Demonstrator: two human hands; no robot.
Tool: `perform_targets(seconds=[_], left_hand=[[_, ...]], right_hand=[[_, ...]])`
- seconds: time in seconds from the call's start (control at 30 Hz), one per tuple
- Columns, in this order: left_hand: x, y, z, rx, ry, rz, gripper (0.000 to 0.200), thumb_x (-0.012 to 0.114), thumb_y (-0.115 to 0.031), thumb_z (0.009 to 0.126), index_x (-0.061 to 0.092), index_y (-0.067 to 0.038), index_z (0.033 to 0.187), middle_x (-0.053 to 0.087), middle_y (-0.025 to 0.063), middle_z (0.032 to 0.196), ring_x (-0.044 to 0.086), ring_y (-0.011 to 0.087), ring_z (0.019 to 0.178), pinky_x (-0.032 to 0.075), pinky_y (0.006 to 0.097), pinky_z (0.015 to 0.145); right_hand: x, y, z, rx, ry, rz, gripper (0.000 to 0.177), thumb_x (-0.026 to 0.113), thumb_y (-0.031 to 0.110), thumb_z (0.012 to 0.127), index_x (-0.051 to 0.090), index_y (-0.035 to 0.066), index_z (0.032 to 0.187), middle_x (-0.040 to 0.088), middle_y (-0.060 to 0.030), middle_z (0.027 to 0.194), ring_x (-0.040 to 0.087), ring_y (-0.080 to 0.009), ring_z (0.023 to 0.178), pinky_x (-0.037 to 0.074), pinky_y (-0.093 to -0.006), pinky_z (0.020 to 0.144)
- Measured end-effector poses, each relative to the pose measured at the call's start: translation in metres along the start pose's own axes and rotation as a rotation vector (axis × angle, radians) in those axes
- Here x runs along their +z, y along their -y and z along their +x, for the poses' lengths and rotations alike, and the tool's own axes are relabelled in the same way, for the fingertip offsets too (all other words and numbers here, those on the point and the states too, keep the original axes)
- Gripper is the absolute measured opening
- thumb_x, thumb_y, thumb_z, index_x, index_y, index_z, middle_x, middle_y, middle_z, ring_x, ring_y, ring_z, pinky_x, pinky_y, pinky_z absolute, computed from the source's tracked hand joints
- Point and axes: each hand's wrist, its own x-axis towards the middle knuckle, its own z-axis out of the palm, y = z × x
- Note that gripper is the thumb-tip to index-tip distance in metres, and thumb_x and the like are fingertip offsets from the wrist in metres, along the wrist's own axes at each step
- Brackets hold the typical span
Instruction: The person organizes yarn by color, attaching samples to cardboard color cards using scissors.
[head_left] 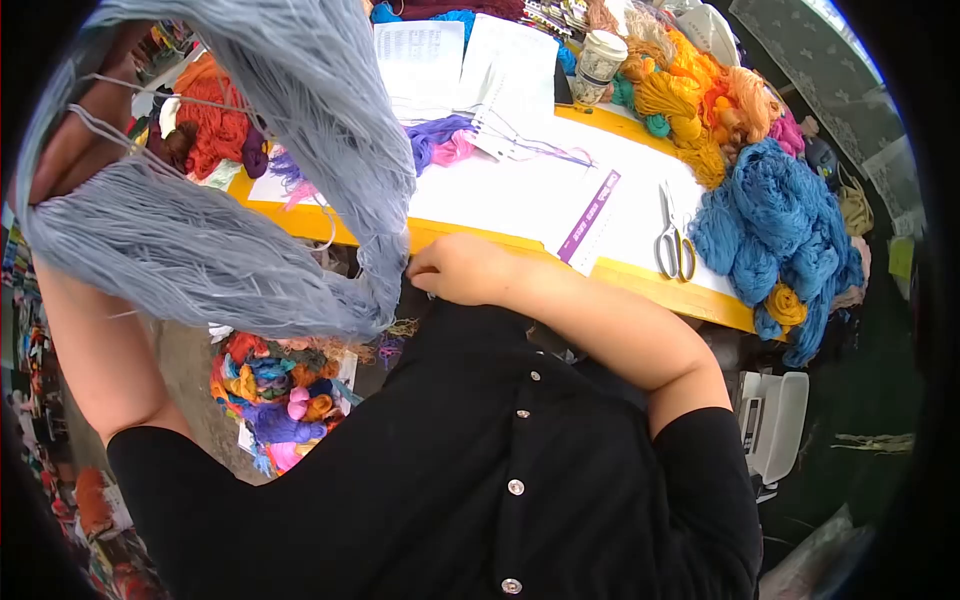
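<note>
A large loop of grey-blue yarn (190, 255) hangs across the upper left, with its strands spread wide. My left hand (90, 145) is raised at the far left edge, its fingers wrapped round the yarn and partly covered by it. My right hand (460, 268) is at the table's front edge, just right of the loop's lower end. Its fingers are curled and pressed together; what they hold, if anything, is too small to make out.
On the table (450, 215) lie papers (510, 70), a purple-marked strip (588, 222), scissors (672, 235), a cup (600, 66), purple-pink thread (440, 140), orange-yellow yarn (685, 90) and blue yarn (785, 220). Coloured yarn (280, 400) lies below. A white plastic container (780, 425) stands right.
</note>
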Motion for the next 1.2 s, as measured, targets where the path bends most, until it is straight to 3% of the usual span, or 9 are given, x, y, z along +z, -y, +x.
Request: perform_targets(seconds=[0.4, 0.5, 0.63, 0.7, 0.77, 0.83, 0.97, 1.1, 1.2], left_hand=[[-0.009, -0.018, -0.106, 0.147, -0.14, 0.13, 0.057, 0.055, -0.02, 0.083, 0.038, 0.003, 0.132, 0.046, 0.0151, 0.122, 0.036, 0.0189, 0.106, 0.03, 0.0352, 0.086], [-0.01, -0.003, -0.172, 0.165, -0.223, 0.155, 0.06, 0.057, -0.019, 0.081, 0.037, 0.003, 0.134, 0.045, 0.0156, 0.127, 0.036, 0.0204, 0.113, 0.03, 0.0371, 0.092], [-0.014, 0.069, -0.253, 0.105, -0.407, 0.136, 0.065, 0.059, -0.018, 0.08, 0.035, 0.002, 0.136, 0.042, 0.0164, 0.133, 0.035, 0.0224, 0.123, 0.031, 0.0395, 0.1], [-0.014, 0.134, -0.284, -0.087, -0.599, 0.07, 0.067, 0.06, -0.017, 0.079, 0.034, 0.002, 0.137, 0.041, 0.0168, 0.137, 0.035, 0.0234, 0.128, 0.031, 0.0407, 0.104], [-0.015, 0.197, -0.296, -0.675, -0.669, 0.276, 0.066, 0.063, -0.024, 0.08, 0.038, 0.0, 0.135, 0.048, 0.0162, 0.131, 0.044, 0.0248, 0.122, 0.037, 0.0391, 0.1], [-0.003, 0.252, -0.291, -1.013, -0.324, 0.96, 0.062, 0.064, -0.038, 0.083, 0.047, 0.0, 0.129, 0.062, 0.015, 0.112, 0.058, 0.0251, 0.106, 0.045, 0.0342, 0.09], [0.054, 0.313, -0.213, -0.608, -0.241, 0.426, 0.038, 0.055, -0.021, 0.092, 0.051, 0.001, 0.123, 0.064, 0.0129, 0.107, 0.062, 0.0207, 0.097, 0.049, 0.0301, 0.082], [0.102, 0.31, -0.119, -0.454, 0.092, 0.562, 0.028, 0.055, -0.027, 0.091, 0.058, -0.005, 0.108, 0.066, 0.0096, 0.092, 0.064, 0.0188, 0.08, 0.051, 0.0304, 0.073], [0.119, 0.336, -0.077, -0.472, -0.039, 0.532, 0.027, 0.056, -0.028, 0.09, 0.062, -0.007, 0.106, 0.064, 0.0057, 0.086, 0.06, 0.0135, 0.079, 0.047, 0.0278, 0.073]], right_hand=[[0.039, 0.053, 0.053, 0.527, 0.489, 1.368, 0.045, 0.036, 0.045, 0.095, 0.053, 0.006, 0.082, 0.059, -0.0085, 0.066, 0.056, -0.0163, 0.053, 0.045, -0.0281, 0.049], [0.024, 0.045, 0.067, 0.418, 0.115, 1.515, 0.034, 0.044, 0.035, 0.091, 0.057, 0.005, 0.086, 0.059, -0.0091, 0.076, 0.058, -0.0204, 0.064, 0.049, -0.031, 0.059], [-0.023, 0.049, 0.057, -0.007, -0.271, 1.074, 0.024, 0.05, 0.022, 0.091, 0.061, 0.003, 0.1, 0.064, -0.0088, 0.093, 0.062, -0.0177, 0.083, 0.05, -0.033, 0.076], [-0.044, 0.051, 0.056, -0.507, -0.8, -0.447, 0.03, 0.056, 0.015, 0.085, 0.057, -0.001, 0.111, 0.06, -0.0143, 0.107, 0.058, -0.0226, 0.097, 0.047, -0.0354, 0.087], [-0.039, 0.069, 0.056, -0.319, -0.714, -0.231, 0.05, 0.06, 0.012, 0.078, 0.047, 0.002, 0.126, 0.056, -0.0194, 0.113, 0.053, -0.0317, 0.107, 0.041, -0.0394, 0.095], [-0.041, 0.082, 0.048, -0.33, -0.475, -0.377, 0.051, 0.059, 0.015, 0.078, 0.046, 0.004, 0.126, 0.057, -0.0196, 0.111, 0.054, -0.0373, 0.105, 0.042, -0.0414, 0.095], [0.0, 0.088, 0.043, -0.403, -0.432, -0.462, 0.042, 0.054, 0.017, 0.081, 0.049, 0.004, 0.12, 0.058, -0.0199, 0.109, 0.057, -0.0361, 0.1, 0.045, -0.0428, 0.087], [-0.01, 0.105, 0.044, -0.37, -0.299, -0.615, 0.034, 0.052, 0.019, 0.081, 0.055, 0.002, 0.111, 0.062, -0.0192, 0.084, 0.06, -0.0342, 0.083, 0.047, -0.044, 0.075], [-0.025, 0.096, 0.043, -0.335, -0.156, -0.845, 0.033, 0.056, 0.021, 0.076, 0.058, 0.002, 0.102, 0.06, -0.0151, 0.076, 0.059, -0.0312, 0.074, 0.045, -0.0417, 0.065]])
